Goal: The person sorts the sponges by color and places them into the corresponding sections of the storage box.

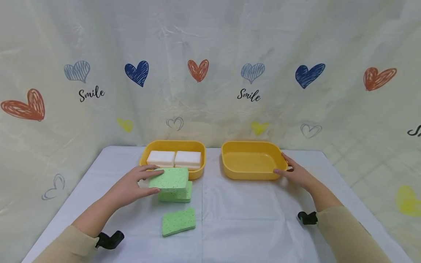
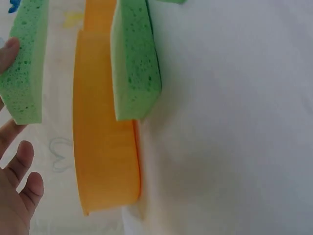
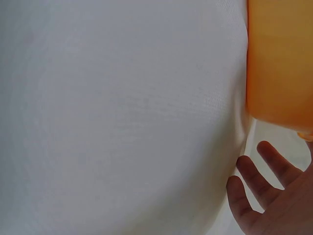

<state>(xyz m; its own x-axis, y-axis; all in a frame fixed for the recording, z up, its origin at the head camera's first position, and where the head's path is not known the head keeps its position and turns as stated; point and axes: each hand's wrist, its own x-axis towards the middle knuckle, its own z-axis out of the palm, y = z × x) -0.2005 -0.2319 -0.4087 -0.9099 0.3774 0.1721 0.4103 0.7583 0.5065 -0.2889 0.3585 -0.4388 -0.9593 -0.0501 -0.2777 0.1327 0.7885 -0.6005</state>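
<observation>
Between the thumb and fingers of my left hand point(image 1: 126, 188) is a green speckled sponge point(image 1: 169, 179), pinched at its left edge. The left wrist view shows this sponge point(image 2: 27, 73) raised, apart from a second green sponge point(image 2: 137, 63) beneath it. That second sponge point(image 1: 184, 197) is partly hidden in the head view, just in front of the left yellow tray point(image 1: 174, 143). Nearer the front lies a third green sponge point(image 1: 178, 222). My right hand point(image 1: 299, 175) holds the right end of another yellow tray point(image 1: 250, 176), thumb at its front corner, index finger farther back.
Two white-topped blocks point(image 1: 161, 158) sit side by side in the left tray. Both trays stand at the back of the white-covered table point(image 1: 243, 223), near a hanging sheet point(image 1: 217, 106) printed with hearts. Black straps point(image 1: 110, 240) show at both wrists.
</observation>
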